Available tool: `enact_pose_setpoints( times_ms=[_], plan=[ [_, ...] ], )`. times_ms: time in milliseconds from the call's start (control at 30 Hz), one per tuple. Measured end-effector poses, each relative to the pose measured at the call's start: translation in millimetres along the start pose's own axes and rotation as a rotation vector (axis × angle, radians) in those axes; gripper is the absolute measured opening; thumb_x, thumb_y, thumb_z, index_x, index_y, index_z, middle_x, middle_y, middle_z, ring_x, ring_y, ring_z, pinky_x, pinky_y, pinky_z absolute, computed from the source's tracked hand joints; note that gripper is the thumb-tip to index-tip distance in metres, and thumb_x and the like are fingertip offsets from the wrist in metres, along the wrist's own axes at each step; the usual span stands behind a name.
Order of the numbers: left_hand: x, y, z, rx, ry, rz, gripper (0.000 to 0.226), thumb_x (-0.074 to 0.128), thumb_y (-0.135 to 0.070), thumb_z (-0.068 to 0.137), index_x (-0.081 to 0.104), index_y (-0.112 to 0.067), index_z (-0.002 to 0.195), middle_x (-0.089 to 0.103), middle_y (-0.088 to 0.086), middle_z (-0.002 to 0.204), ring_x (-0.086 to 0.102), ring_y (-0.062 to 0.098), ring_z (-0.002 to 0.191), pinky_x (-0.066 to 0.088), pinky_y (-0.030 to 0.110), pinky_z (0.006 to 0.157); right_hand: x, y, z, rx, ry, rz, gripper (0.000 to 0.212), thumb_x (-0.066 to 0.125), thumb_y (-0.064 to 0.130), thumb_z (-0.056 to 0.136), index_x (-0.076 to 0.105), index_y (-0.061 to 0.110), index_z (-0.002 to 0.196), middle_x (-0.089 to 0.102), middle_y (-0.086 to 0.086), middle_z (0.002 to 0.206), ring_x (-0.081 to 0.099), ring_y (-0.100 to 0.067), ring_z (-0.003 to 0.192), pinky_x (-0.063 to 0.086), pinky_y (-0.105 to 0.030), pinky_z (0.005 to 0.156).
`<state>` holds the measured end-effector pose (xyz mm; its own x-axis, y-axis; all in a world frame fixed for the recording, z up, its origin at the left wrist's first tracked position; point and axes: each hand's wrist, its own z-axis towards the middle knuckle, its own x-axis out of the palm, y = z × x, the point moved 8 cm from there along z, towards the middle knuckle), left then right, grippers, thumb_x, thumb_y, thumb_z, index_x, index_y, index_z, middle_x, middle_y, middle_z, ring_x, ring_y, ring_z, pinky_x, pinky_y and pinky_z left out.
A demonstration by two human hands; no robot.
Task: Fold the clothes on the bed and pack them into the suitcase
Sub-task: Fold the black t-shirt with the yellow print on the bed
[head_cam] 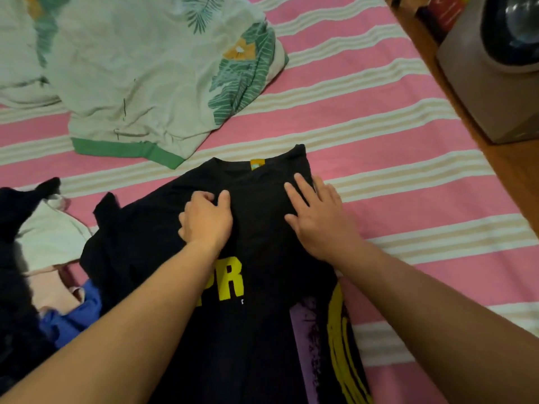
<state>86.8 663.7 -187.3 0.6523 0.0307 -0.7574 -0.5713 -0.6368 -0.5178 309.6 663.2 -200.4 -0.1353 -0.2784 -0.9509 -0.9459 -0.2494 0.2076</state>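
Early days: my left hand [205,220] pinches the black T-shirt [262,258], my right hand [318,217] presses flat, clothes pile [58,275] unfolded, no suitcase visible.

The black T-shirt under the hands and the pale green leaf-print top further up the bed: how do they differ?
The black T-shirt is dark with yellow lettering; the leaf-print top is pale with green leaves and a green hem band. The black T-shirt lies near the person, with the left hand gripping its fabric and the right hand flat on it; the leaf-print top lies farther off, rumpled and untouched. Both rest on the pink striped bedsheet.
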Motion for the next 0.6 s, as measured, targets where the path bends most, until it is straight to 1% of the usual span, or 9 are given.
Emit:
enact_pose_setpoints(
  times_ms=[67, 133, 233, 300, 367, 467, 500, 533, 600],
  plan=[
    [1, -3, 16, -0.014, 0.073, -0.012, 0.024, 0.059, -0.048, 0.096, 0.063, -0.025, 0.099, 0.065, 0.0, 0.11, 0.056, 0.029, 0.115, 0.04, 0.048, 0.104, 12, -12, 5, -0.009, 0.113, -0.064, 0.064, 0.017, 0.053, 0.106, -0.009, 0.03, 0.16, -0.018, 0.003, 0.167, -0.016, -0.027, 0.154, -0.004, -0.047, 0.125],
    [0, -3, 19, -0.013, 0.09, -0.122, 0.022, 0.061, -0.041, 0.096, 0.06, -0.023, 0.083, 0.066, 0.001, 0.092, 0.062, 0.029, 0.098, 0.045, 0.051, 0.101, 9, -12, 6, -0.003, 0.117, -0.067, 0.064, 0.017, 0.057, 0.105, -0.006, 0.033, 0.16, -0.014, 0.004, 0.168, -0.011, -0.027, 0.155, -0.002, -0.046, 0.125],
    [-6, -5, 16, 0.078, 0.058, -0.12, 0.013, 0.058, -0.037, 0.099, 0.057, -0.025, 0.096, 0.062, -0.001, 0.096, 0.061, 0.025, 0.095, 0.047, 0.053, 0.099, -14, -11, 28, 0.042, 0.001, -0.006, 0.06, 0.028, 0.051, 0.105, 0.01, 0.033, 0.16, 0.007, 0.0, 0.167, 0.019, -0.031, 0.146, 0.022, -0.048, 0.118],
    [-3, -4, 16, 0.124, 0.085, -0.123, 0.029, 0.057, -0.041, 0.099, 0.053, -0.025, 0.123, 0.059, -0.002, 0.111, 0.059, 0.023, 0.105, 0.046, 0.055, 0.102, -34, -17, 54, 0.052, -0.079, 0.018, 0.057, 0.038, 0.04, 0.106, 0.018, 0.031, 0.159, 0.017, -0.006, 0.162, 0.036, -0.035, 0.133, 0.038, -0.049, 0.107],
    [0, -1, 19, 0.076, 0.116, -0.146, 0.04, 0.058, -0.043, 0.099, 0.05, -0.023, 0.133, 0.059, -0.001, 0.116, 0.059, 0.024, 0.11, 0.045, 0.055, 0.104, -49, -26, 79, 0.077, -0.098, 0.073, 0.05, 0.045, 0.028, 0.104, 0.034, 0.026, 0.152, 0.023, -0.011, 0.154, 0.045, -0.038, 0.123, 0.047, -0.049, 0.099],
    [-1, 4, 27, 0.0, 0.13, -0.19, 0.014, 0.064, -0.033, 0.097, 0.06, -0.021, 0.092, 0.062, -0.001, 0.096, 0.061, 0.023, 0.096, 0.05, 0.046, 0.094, -59, -48, 106, 0.202, -0.085, 0.228, 0.021, 0.051, 0.021, 0.1, 0.056, 0.018, 0.12, 0.043, -0.004, 0.122, 0.055, -0.036, 0.102, 0.049, -0.038, 0.079],
    [-4, 7, 29, -0.026, 0.121, -0.251, 0.021, 0.065, -0.027, 0.097, 0.056, -0.021, 0.079, 0.06, -0.001, 0.089, 0.06, 0.022, 0.09, 0.052, 0.044, 0.09, -59, -54, 110, 0.254, -0.061, 0.255, 0.012, 0.052, 0.02, 0.098, 0.055, 0.016, 0.109, 0.047, -0.003, 0.112, 0.056, -0.036, 0.097, 0.047, -0.036, 0.074],
    [-7, 9, 29, -0.049, 0.099, -0.31, 0.026, 0.066, -0.024, 0.097, 0.054, -0.021, 0.074, 0.059, 0.0, 0.086, 0.059, 0.021, 0.086, 0.052, 0.045, 0.09, -60, -58, 112, 0.288, -0.04, 0.264, 0.006, 0.052, 0.018, 0.098, 0.053, 0.015, 0.103, 0.049, -0.006, 0.109, 0.055, -0.036, 0.095, 0.047, -0.038, 0.075],
    [-10, 7, 30, -0.051, 0.043, -0.315, 0.019, 0.067, -0.025, 0.095, 0.055, -0.023, 0.081, 0.061, -0.001, 0.093, 0.06, 0.022, 0.092, 0.049, 0.051, 0.098, -63, -58, 115, 0.295, 0.0, 0.146, 0.011, 0.055, 0.016, 0.099, 0.055, 0.007, 0.106, 0.045, -0.013, 0.119, 0.055, -0.039, 0.098, 0.05, -0.045, 0.087]
  ],
)
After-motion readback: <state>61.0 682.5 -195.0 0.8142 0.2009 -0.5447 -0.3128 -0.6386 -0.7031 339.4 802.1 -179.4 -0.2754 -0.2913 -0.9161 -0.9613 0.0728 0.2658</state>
